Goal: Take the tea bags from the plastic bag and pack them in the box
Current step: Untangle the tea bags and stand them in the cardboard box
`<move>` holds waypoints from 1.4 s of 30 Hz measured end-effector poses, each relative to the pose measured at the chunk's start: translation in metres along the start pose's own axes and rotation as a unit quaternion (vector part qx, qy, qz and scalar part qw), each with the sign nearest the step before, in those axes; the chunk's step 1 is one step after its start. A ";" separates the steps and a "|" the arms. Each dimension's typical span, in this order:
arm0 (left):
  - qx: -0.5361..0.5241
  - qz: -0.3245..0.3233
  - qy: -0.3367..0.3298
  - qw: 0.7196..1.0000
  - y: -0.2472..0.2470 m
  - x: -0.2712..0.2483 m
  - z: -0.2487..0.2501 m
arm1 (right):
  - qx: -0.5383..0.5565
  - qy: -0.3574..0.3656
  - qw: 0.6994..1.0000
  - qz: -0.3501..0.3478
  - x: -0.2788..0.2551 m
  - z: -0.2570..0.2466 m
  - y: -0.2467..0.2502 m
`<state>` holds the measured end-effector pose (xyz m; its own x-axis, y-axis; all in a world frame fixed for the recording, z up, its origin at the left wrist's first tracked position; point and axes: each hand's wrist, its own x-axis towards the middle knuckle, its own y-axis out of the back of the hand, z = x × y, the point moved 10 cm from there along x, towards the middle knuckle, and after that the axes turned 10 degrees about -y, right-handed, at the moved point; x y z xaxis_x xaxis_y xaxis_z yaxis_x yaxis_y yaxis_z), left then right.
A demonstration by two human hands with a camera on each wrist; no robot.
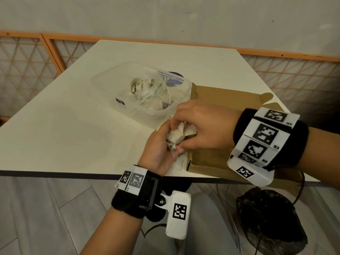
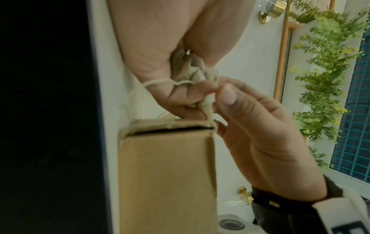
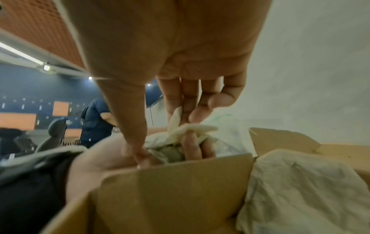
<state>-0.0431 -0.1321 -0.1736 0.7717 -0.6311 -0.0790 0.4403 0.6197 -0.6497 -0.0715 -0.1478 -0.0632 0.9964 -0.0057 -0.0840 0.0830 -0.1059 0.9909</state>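
A crumpled bunch of pale tea bags (image 1: 174, 138) with loose strings is held between both hands at the left edge of the open cardboard box (image 1: 211, 157). My left hand (image 1: 162, 142) cups the bunch from below, fingers curled round it. From above, my right hand (image 1: 184, 132) pinches a tea bag (image 3: 190, 129) with fingers and thumb. In the left wrist view a string (image 2: 160, 82) loops over the left hand (image 2: 180, 95), just above the box corner (image 2: 166, 174). More tea bags (image 3: 300, 190) lie inside the box. The clear plastic bag (image 1: 147, 89) holds several more.
The plastic bag lies in a clear plastic tub (image 1: 117, 100) left of and behind the box on the white table (image 1: 73, 126). The box flaps (image 1: 230, 96) stand open toward the far side. A dark bag (image 1: 266, 223) sits on the floor below the table's near edge.
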 end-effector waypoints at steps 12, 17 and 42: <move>-0.080 0.002 0.010 0.997 -0.002 -0.004 0.000 | 0.063 -0.104 0.992 -0.011 0.007 0.030 0.002; -0.064 -0.032 -0.018 0.997 -0.011 -0.007 0.005 | -0.021 -0.109 0.994 -0.020 0.017 0.016 -0.004; -0.066 0.001 -0.038 0.997 0.004 0.001 0.007 | 0.361 -0.195 0.910 -0.062 0.001 0.080 -0.021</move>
<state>-0.0377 -0.1268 -0.1712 0.8068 -0.5903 -0.0259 0.3787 0.5503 -0.7442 -0.0738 -0.2252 -0.0924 0.8875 -0.2863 -0.3610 0.0235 -0.7542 0.6562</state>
